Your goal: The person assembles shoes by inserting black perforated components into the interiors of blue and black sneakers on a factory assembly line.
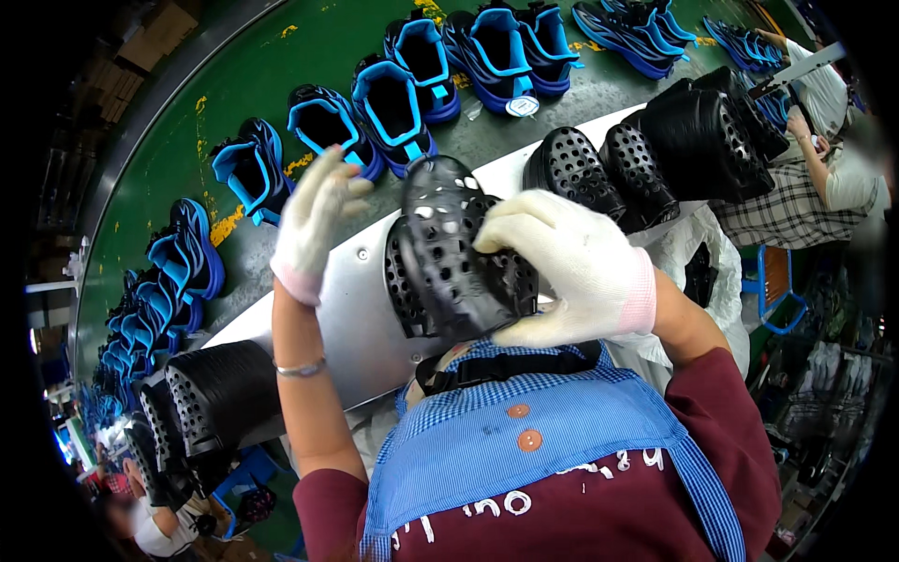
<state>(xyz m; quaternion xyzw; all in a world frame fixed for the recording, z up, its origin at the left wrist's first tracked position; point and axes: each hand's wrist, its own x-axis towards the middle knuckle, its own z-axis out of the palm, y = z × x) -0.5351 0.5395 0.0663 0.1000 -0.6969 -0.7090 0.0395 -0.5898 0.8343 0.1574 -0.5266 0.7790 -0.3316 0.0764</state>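
In front of my chest, my white-gloved right hand (573,267) grips a black perforated plastic shoe tree (438,248), its fingers over the far side and its thumb low near the heel. Another black shoe tree (403,295) stands partly hidden behind it, to the left. My left hand (318,225), also gloved, is raised left of the shoe trees and apart from them. Its fingers are spread and a little blurred, with nothing in them. Beyond it stand black shoes with light-blue linings (389,110), several of them along the green surface.
Beneath my hands runs a silver metal ledge (351,314). Stacked black shoe trees lie on it at the right (688,140) and at the left (229,389). A white plastic bag (730,281) hangs at the right. Co-workers sit at the far right (810,169) and lower left.
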